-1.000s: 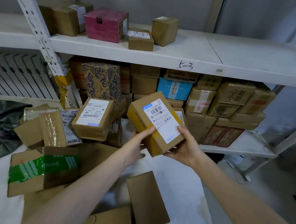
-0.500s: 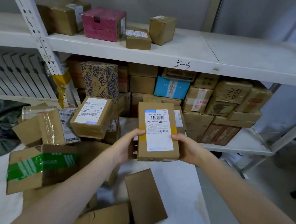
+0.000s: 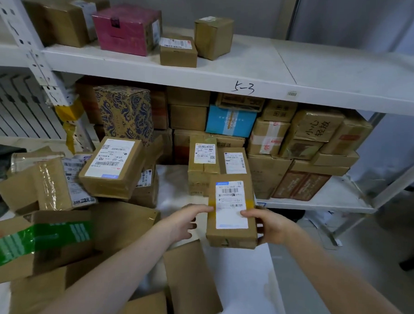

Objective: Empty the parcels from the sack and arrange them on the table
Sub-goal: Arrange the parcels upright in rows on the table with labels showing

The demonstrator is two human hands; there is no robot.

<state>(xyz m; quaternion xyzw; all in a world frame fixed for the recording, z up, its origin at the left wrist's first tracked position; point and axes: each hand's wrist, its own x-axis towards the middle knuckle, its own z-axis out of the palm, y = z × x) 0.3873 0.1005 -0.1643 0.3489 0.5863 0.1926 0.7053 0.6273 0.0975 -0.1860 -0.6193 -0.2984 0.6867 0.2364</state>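
I've turned the parcel (image 3: 231,213) label-up and lowered it to the table (image 3: 242,290), centre-right of the frame. My right hand (image 3: 273,226) grips its edge. My left hand (image 3: 183,221) has slackened, only the thumb touching. It looks nearly placed.

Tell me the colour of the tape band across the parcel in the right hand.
Yellow tape across the brown parcel; it shows best in the head view.
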